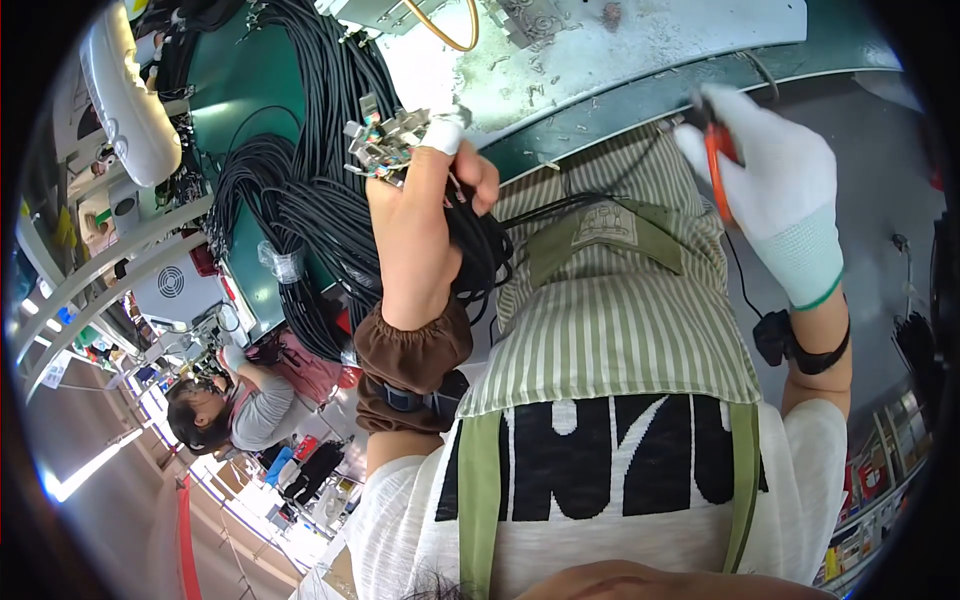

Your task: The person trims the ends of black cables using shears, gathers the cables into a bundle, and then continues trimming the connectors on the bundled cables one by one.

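Observation:
My left hand (418, 225) is bare except for a white cover on one finger. Its fingers are closed around a bunch of cable ends with metal connectors (378, 145), where small coloured wires show. Black cable from this bunch hangs below the hand and runs across my lap. In a white glove, my right hand (785, 175) grips a hand tool with red-orange handles (718, 165), probably pliers or cutters. The tool's tip is dark and too blurred to make out. It is off to the right, apart from the connectors.
Thick bundles of black cable (325, 215) lie on the green bench (235, 75) at the left. A whitish work plate (640, 50) strewn with small scraps lies ahead, beside a machine part. Another person (250, 405) works at the far left. My striped apron (620, 340) covers my lap.

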